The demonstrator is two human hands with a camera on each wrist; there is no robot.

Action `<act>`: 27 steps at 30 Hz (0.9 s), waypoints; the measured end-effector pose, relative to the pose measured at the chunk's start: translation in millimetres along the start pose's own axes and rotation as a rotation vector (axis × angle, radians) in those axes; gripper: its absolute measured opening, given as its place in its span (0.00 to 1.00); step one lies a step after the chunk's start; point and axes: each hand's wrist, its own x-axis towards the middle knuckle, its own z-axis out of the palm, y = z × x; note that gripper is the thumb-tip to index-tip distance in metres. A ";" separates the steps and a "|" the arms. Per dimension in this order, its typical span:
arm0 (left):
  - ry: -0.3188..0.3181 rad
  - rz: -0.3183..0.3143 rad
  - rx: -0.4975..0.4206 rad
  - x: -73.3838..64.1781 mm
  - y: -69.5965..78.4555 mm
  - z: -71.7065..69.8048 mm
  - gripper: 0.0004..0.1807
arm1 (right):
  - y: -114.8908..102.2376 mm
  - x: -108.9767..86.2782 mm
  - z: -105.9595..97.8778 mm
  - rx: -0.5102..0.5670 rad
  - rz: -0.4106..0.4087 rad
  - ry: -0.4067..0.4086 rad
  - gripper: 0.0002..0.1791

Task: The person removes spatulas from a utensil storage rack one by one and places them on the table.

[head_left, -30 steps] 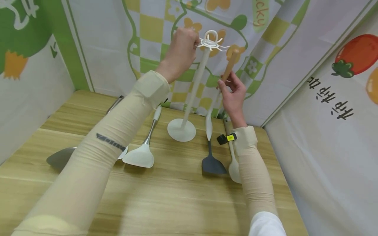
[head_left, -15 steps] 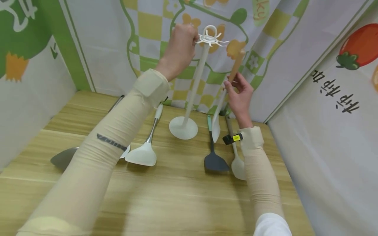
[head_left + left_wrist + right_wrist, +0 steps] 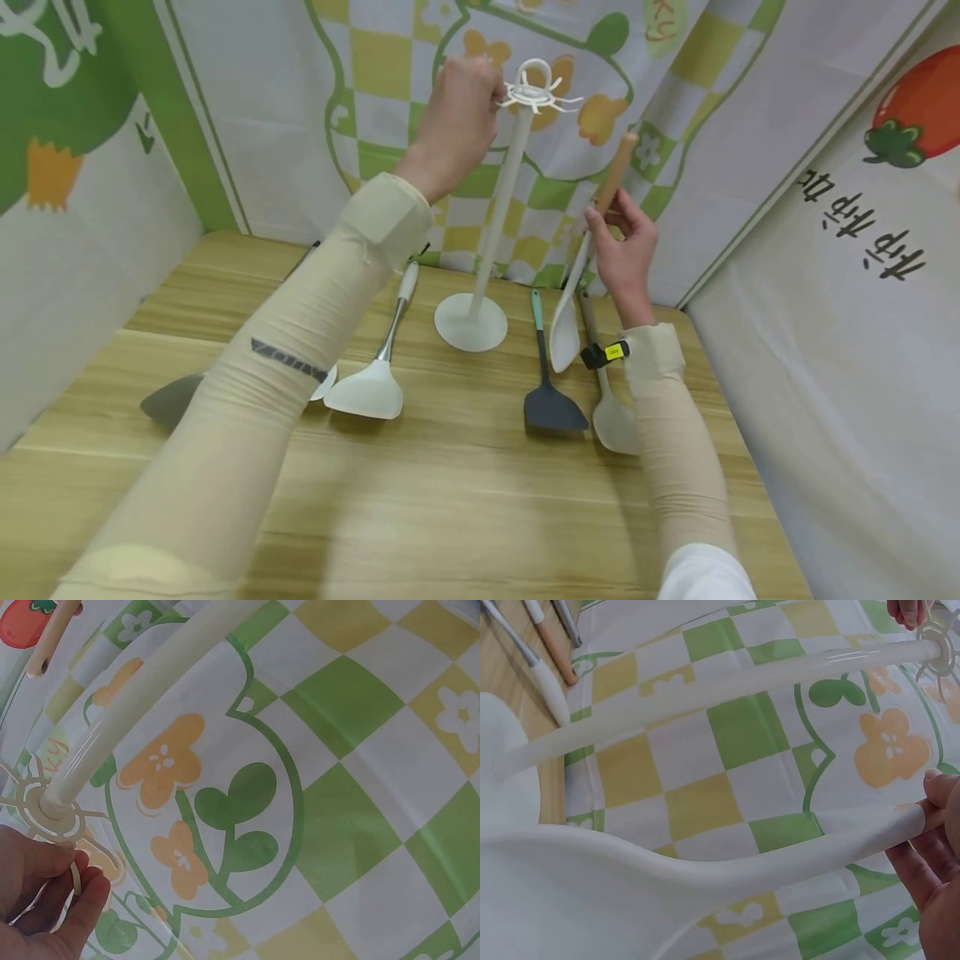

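My left hand [image 3: 461, 108] pinches one hook of the white utensil stand [image 3: 501, 208] at its top ring, as the left wrist view also shows. The stand rises upright from a round base on the table, its several hooks bare in view. My right hand [image 3: 628, 250] holds a white spoon [image 3: 566, 333] with a wooden handle [image 3: 617, 173], gripping it where handle meets white shaft. It hangs tilted, head down, to the right of the stand and apart from it. In the right wrist view the spoon's broad white head [image 3: 562, 892] fills the lower left.
Right of the stand lie a dark grey turner [image 3: 553, 408] with a mint handle and a beige spoon [image 3: 615, 423]. A white turner [image 3: 367, 390] lies to the left. A metal utensil [image 3: 172, 400] is partly hidden by my left arm. A patterned curtain [image 3: 382, 67] hangs behind.
My right hand has moved right and slightly down with the spoon, away from the stand's hooks; the spoon's head has turned to show more of its face. My left hand stays on the hook.
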 end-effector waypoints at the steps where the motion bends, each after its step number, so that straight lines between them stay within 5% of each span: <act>1: -0.004 -0.008 0.001 -0.2 -0.2 0.2 0.17 | 0.9 -0.6 -1.0 -0.008 -0.013 -0.006 0.21; 19: 0.008 -0.004 0.013 -0.7 2.3 1.4 0.16 | 12.6 -8.6 -17.9 -0.138 0.019 0.046 0.24; 27: 0.008 -0.011 0.023 -1.0 2.4 1.2 0.16 | 16.1 -9.5 -27.4 -0.205 0.045 0.009 0.24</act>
